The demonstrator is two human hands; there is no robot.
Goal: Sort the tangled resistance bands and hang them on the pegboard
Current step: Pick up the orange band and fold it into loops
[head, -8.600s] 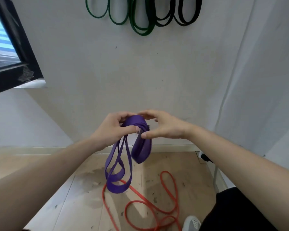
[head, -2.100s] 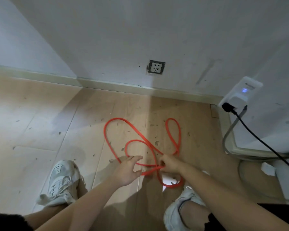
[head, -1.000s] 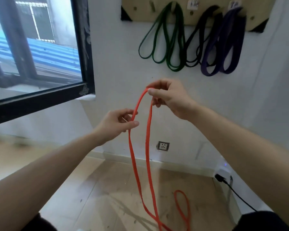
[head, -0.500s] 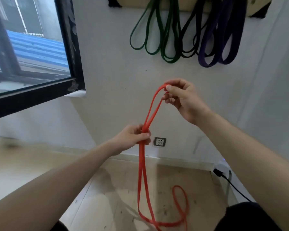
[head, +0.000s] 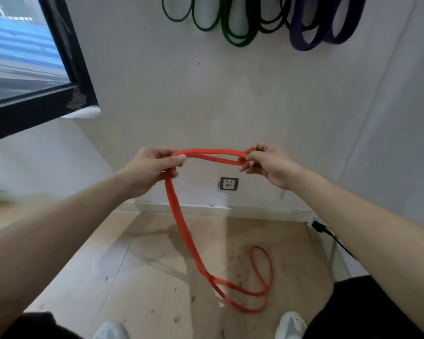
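An orange-red resistance band [head: 181, 223] is held in front of the wall. My left hand [head: 152, 168] grips it at the left and my right hand [head: 267, 162] pinches its looped end at the right, so a doubled stretch runs level between them. From my left hand the band drops to the wooden floor, where its far loop lies. Green bands [head: 230, 33], black bands [head: 269, 23] and purple bands [head: 313, 33] hang on the wall at the top; the pegboard itself is out of frame.
A black-framed window [head: 66, 69] juts in at the upper left. A wall socket [head: 228, 184] sits below my hands. A black cable [head: 333, 238] runs along the right wall near the floor. My white shoes [head: 290, 326] stand at the bottom edge.
My right hand has come down and moved right, my left hand has risen, so the band's top now stretches level between them instead of upright. The view has tilted down, cutting off the pegboard.
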